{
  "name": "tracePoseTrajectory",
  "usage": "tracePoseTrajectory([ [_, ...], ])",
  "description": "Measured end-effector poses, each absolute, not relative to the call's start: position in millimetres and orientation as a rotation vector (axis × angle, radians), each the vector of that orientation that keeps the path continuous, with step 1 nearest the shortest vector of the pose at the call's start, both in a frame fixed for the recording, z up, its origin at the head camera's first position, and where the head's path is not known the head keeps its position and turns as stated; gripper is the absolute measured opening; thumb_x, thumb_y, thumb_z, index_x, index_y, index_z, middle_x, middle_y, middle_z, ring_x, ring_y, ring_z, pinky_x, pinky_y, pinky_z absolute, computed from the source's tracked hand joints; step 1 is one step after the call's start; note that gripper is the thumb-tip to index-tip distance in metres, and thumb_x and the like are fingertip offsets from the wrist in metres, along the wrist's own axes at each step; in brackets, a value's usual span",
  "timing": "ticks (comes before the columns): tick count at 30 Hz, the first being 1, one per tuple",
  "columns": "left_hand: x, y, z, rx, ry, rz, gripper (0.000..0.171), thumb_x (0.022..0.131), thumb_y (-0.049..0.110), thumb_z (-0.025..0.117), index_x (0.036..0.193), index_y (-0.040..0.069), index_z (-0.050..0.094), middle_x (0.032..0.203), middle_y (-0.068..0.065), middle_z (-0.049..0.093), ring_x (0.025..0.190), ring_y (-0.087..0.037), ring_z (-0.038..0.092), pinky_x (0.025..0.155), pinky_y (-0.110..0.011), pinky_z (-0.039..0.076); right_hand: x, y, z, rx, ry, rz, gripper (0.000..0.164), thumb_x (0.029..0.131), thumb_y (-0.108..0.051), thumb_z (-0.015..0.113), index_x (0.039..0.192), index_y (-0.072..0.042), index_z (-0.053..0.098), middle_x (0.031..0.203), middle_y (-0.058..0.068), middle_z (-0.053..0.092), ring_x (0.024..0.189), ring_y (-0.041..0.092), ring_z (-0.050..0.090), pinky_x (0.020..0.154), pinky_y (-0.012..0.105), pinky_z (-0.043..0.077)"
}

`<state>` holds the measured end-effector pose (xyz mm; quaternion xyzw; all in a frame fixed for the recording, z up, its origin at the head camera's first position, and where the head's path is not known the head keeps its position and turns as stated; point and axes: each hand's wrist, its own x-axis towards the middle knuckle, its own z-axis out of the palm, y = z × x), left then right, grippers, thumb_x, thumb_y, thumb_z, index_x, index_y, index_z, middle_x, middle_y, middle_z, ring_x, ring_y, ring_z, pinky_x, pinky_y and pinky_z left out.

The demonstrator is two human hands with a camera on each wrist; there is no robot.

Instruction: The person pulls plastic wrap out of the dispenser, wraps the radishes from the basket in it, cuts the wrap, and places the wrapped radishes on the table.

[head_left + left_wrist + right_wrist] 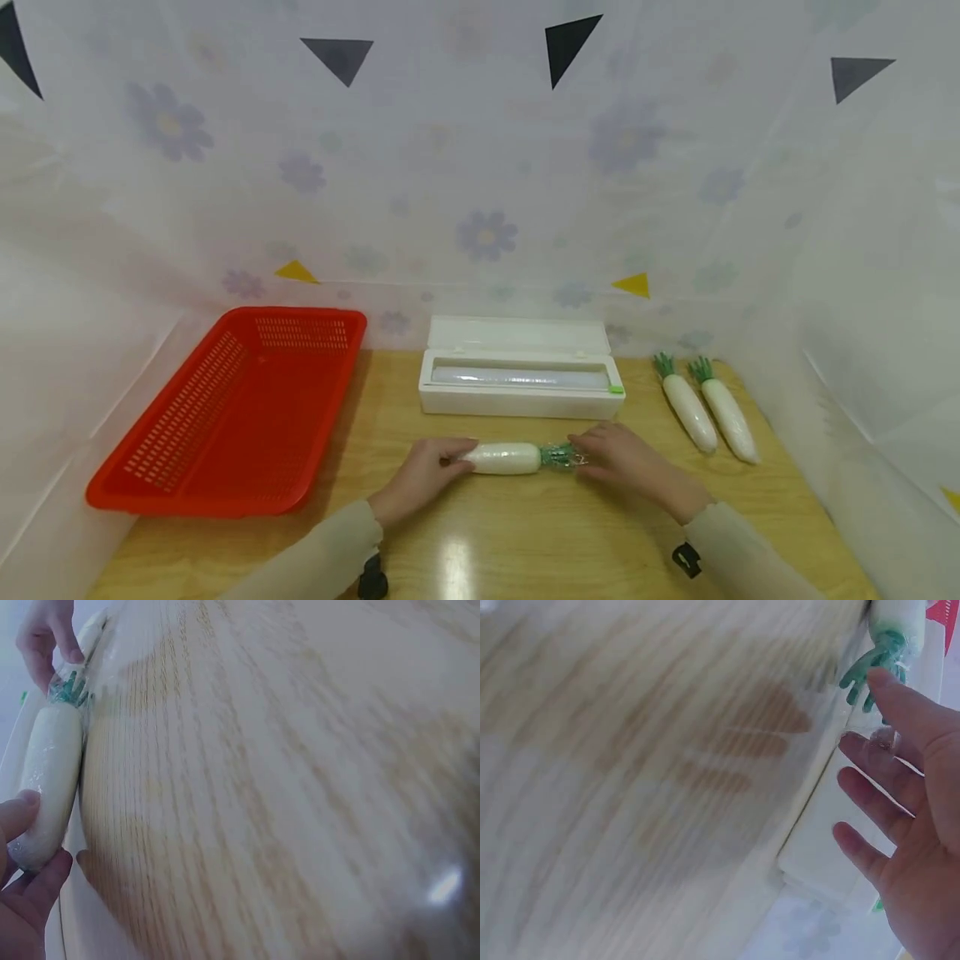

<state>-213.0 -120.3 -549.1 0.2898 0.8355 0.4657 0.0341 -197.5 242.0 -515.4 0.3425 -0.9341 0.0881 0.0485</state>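
A white radish [506,458] with green leaves lies crosswise on the table in front of me, wrapped in clear film. My left hand [425,477] grips its leafless end; in the left wrist view the thumb [21,814] is on one side and fingers are under the other. At the leafy end is my right hand [626,467], its fingers spread in the right wrist view. Its thumb [907,705] overlaps the green leaves [885,660], and a crumpled tail of film [881,746] sits between thumb and fingers.
Behind the radish stands a white cling film box [521,402], lid raised, with a roll [517,377] inside. A red plastic basket [300,492] is at the left. Two more white radishes [688,410] lie at the right. Patterned sheeting [487,192] encloses the wooden table [525,542].
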Motion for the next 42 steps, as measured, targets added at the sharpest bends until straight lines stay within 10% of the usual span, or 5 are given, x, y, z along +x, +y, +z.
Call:
tracePoseTrajectory([
  [21,-213.4,-120.3,-549.3,0.939,2.571,1.421,0.034,0.099,0.014,0.072,0.131,0.004,0.071,0.135,-0.013,0.068,0.126,-0.03,0.065,0.105,-0.045,0.051,-197.5,250.0,-526.3,0.65,-2.902,1.168,0.006,0.099,-0.017,0.073,0.094,-0.016,0.074,0.092,-0.008,0.074,0.085,0.005,0.065,0.076,0.027,0.054],
  [42,-213.3,-120.0,-548.9,1.056,2.633,1.328,0.034,0.099,0.01,0.071,0.132,0.002,0.07,0.135,-0.015,0.068,0.124,-0.031,0.066,0.104,-0.045,0.052,-201.1,237.8,-532.5,0.418,-2.94,1.289,0.014,0.103,-0.011,0.065,0.11,0.0,0.069,0.09,0.001,0.072,0.08,0.011,0.065,0.07,0.026,0.053],
])
